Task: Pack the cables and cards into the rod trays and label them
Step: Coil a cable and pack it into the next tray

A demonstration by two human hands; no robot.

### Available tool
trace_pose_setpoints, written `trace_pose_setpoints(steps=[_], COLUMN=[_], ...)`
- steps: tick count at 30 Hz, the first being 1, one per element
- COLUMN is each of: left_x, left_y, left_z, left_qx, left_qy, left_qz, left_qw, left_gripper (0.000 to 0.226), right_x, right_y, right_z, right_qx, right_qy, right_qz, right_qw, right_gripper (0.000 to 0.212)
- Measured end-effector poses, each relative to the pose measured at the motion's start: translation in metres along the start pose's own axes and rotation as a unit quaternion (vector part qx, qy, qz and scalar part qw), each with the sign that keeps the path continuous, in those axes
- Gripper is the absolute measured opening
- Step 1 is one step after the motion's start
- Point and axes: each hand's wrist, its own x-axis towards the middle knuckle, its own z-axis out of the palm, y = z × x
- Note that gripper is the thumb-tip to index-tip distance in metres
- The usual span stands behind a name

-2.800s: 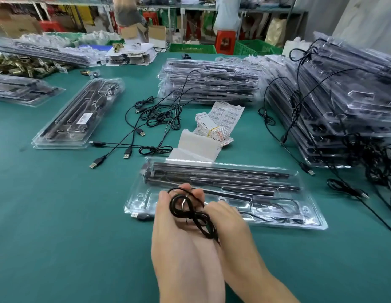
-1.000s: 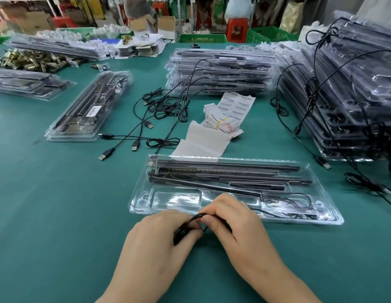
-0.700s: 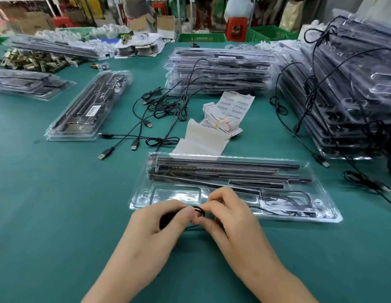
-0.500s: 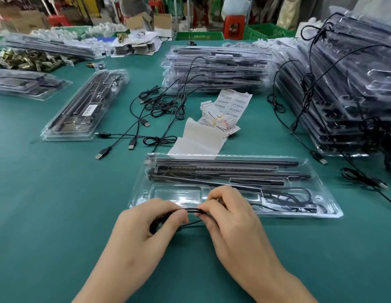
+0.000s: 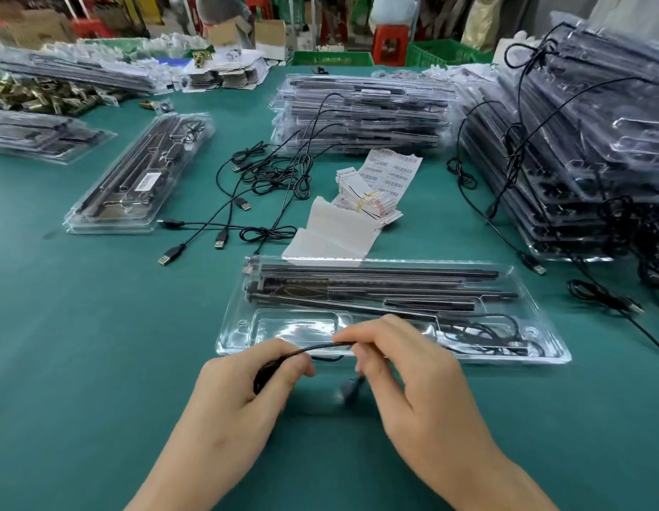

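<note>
**Black cable (image 5: 320,348) drawn out between hands**

Left hand (image 5: 243,396) grips the coiled bundle; right hand (image 5: 405,374) pinches the strand, plug (image 5: 351,392) dangling below. Hands are wider apart than half a second ago, just before the clear rod tray (image 5: 230,326). Tray holds dark rods (image 5: 376,278) in rear channels and thin wire (image 5: 483,331) in the right pocket.

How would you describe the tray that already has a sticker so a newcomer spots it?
On the green table, look left of the loose USB cables. A clear rod tray lies there slanted, apart from the stacks; unlike the near tray, it bears a white barcode sticker.
</note>
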Motion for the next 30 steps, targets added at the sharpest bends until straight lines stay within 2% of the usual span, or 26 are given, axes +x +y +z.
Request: trace_pose_setpoints(steps=[3,7,9,12,16,18,20,23,26,30], left_x=[0.000,0.000,0.000,0.000,0.001,0.001,0.001,0.001,-0.001,-0.012], left_y=[-0.001,-0.001,-0.001,-0.001,0.000,0.001,0.002,0.003,0.003,-0.006], left_z=[-0.002,-0.009,-0.011,-0.011,-0.011,-0.012,-0.012,-0.008,-0.006,-0.014], left_qx=[-0.001,-0.016,-0.030,-0.053,-0.019,-0.015,-0.018,-0.035,-0.059,-0.036], left_qy=[-0.021,-0.041,-0.050,-0.051,-0.051,-0.050,-0.053,-0.048,-0.041,-0.083], left_qz=[-0.014,-0.027,-0.029,-0.034,-0.019,-0.012,-0.007,0.001,0.005,0.028], left_qw=[1.000,0.999,0.998,0.997,0.998,0.999,0.998,0.998,0.997,0.996], left_gripper=[0.039,0.040,0.042,0.045,0.043,0.043,0.043,0.041,0.041,0.044], right_x=[0.003,0.010,0.011,0.012,0.012,0.011,0.010,0.010,0.010,0.012], right_y=[-0.002,0.001,-0.001,-0.003,-0.003,-0.001,0.001,0.001,0.002,0.002], right_z=[-0.010,-0.012,-0.010,-0.008,-0.004,0.000,0.005,0.010,0.014,0.014], right_qx=[0.020,-0.110,-0.145,-0.187,-0.237,-0.275,-0.289,-0.260,-0.192,-0.147], right_qy=[-0.026,-0.151,-0.185,-0.158,-0.157,-0.147,-0.117,-0.080,-0.060,-0.052], right_qz=[0.023,0.032,0.030,-0.002,-0.022,-0.029,-0.059,-0.071,-0.035,0.018], right_qw=[0.999,0.982,0.972,0.970,0.958,0.950,0.948,0.960,0.979,0.988], right_gripper=[0.016,0.023,0.025,0.023,0.010,0.026,0.023,0.013,0.014,0.014])
